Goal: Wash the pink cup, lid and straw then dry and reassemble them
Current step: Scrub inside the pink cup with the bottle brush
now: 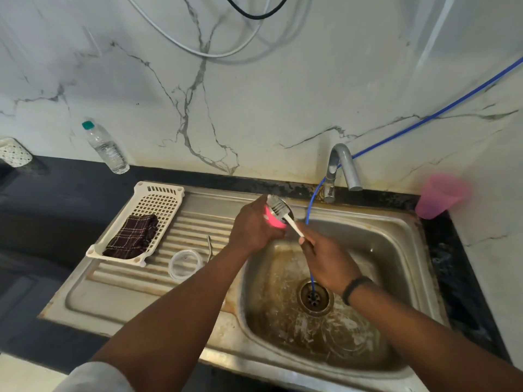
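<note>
Over the back left corner of the sink basin [396,241], I am gripping the pink cup [274,219] in my left hand [253,229], fingers curled round its body, its open mouth tipped toward my right side. My right hand [325,261] is pinching the white handle of a brush [285,215], and the bristle end is lying right at the cup's rim, touching it; whether the bristles are reaching inside I cannot tell, since that part is blurred. My right hand is hanging above the middle of the basin, just beside the cup and lower than it.

On the ribbed draining board at the sink's left side, the clear lid [185,263] is lying flat near the basin's left edge, well apart from both hands. Just beside it, toward the back, the thin metal straw [209,247] is resting across the ribs. Nearer the left edge of the draining board a white basket [167,199] is sitting with a dark checked cloth [131,236] in it.

At the back edge of the sink the tap [341,168] is standing, and a blue hose [311,205] is running down into the drain. A second pink tumbler [440,195] is sitting on the counter at the back right corner, and a water bottle [104,145] is leaning against the wall at the back left.
</note>
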